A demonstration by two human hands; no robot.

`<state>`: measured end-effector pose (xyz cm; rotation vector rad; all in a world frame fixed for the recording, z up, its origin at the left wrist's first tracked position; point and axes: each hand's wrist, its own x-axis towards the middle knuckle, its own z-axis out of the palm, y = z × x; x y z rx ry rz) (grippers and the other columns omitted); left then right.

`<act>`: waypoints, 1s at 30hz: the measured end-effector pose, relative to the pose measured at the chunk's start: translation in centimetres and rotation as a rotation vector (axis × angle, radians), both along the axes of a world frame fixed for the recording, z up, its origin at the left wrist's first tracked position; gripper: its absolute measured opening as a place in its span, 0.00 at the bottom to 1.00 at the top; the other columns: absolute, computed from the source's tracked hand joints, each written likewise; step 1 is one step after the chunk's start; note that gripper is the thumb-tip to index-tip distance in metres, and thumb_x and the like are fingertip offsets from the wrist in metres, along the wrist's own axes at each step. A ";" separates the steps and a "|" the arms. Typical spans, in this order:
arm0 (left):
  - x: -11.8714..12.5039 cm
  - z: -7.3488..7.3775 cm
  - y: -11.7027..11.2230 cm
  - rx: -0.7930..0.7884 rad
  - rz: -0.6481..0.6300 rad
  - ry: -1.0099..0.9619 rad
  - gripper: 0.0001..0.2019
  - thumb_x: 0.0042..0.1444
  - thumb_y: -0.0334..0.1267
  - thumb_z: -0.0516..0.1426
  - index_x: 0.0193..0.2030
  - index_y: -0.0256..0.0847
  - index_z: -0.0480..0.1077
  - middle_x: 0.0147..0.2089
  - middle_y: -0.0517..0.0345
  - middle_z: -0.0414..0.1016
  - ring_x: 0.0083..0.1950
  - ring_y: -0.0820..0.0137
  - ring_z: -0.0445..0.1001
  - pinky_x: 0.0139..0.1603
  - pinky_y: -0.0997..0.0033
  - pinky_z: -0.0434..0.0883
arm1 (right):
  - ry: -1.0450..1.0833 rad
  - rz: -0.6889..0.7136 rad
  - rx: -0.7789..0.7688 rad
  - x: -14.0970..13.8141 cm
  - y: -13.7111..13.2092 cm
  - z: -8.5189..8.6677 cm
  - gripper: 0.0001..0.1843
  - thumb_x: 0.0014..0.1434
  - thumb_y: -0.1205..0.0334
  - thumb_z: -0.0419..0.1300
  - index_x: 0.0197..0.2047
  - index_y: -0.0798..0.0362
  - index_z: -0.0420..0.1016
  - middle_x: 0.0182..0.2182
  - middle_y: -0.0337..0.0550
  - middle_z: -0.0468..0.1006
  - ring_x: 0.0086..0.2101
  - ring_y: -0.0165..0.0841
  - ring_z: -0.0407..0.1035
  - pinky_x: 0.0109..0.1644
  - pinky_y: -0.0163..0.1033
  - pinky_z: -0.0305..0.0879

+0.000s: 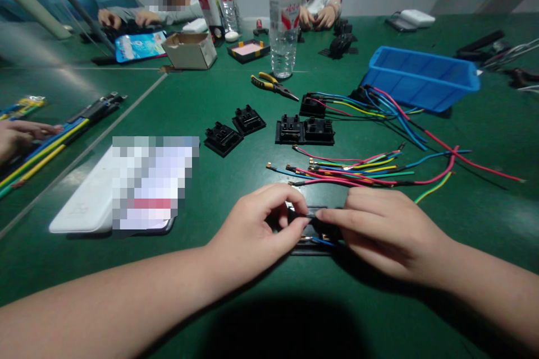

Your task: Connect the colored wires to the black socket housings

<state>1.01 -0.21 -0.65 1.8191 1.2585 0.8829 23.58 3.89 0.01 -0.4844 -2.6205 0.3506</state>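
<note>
A black plastic socket module (pixel 314 248) lies flat on the green table in front of me, largely covered by both hands. A short blue wire (pixel 322 241) with a metal terminal runs across its near side. My left hand (pixel 263 221) is closed in a pinch, thumb and index finger on a thin black piece (pixel 310 216) over the module; whether it is a wire or a part of the module I cannot tell. My right hand (pixel 387 230) curls over the module's right side, its index fingertip at the same black piece. Its other fingertips are hidden.
Beyond my hands lie loose coloured wires (pixel 349 174) with terminals, several black modules (pixel 305 130), yellow-handled pliers (pixel 273 87) and a blue bin (pixel 421 78). A water bottle (pixel 284 28) stands farther back. Left are a white device (pixel 90 196) and a phone (pixel 154 190). Other people sit around the table.
</note>
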 end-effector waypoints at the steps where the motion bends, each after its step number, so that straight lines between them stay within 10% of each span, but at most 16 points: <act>1: 0.0 0.0 0.0 0.000 -0.003 -0.001 0.04 0.55 0.28 0.59 0.36 0.40 0.70 0.32 0.65 0.71 0.31 0.78 0.69 0.33 0.78 0.66 | -0.001 -0.002 0.001 0.0 0.0 0.0 0.15 0.62 0.73 0.51 0.50 0.55 0.71 0.27 0.41 0.70 0.28 0.31 0.61 0.31 0.36 0.54; 30: 0.3 0.8 0.0 -0.147 0.018 -0.143 0.12 0.50 0.21 0.52 0.40 0.39 0.67 0.34 0.63 0.69 0.34 0.75 0.68 0.35 0.77 0.67 | -0.020 -0.018 0.011 0.1 -0.1 -0.3 0.15 0.63 0.71 0.52 0.50 0.55 0.72 0.27 0.41 0.70 0.27 0.31 0.61 0.30 0.37 0.53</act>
